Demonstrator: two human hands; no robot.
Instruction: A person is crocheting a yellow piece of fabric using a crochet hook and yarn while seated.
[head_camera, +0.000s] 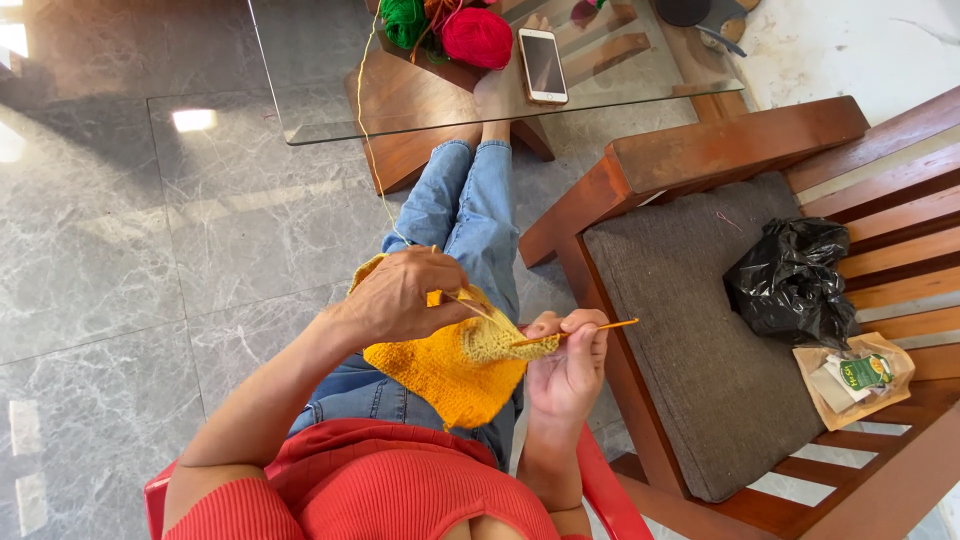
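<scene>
Pointing right, crochet hook (590, 329), near-level

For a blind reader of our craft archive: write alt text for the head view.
Seen from above, a seated person crochets a yellow piece over their lap, the left hand pinching the work and yarn strand, the right hand holding an orange crochet hook. Ahead, a glass table carries a red yarn ball, green yarn and a phone; a black bag lies on the wooden bench alongside.

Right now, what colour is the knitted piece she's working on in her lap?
The knitted fabric piece is golden yellow, clearest in the head view, held between both hands.
</scene>
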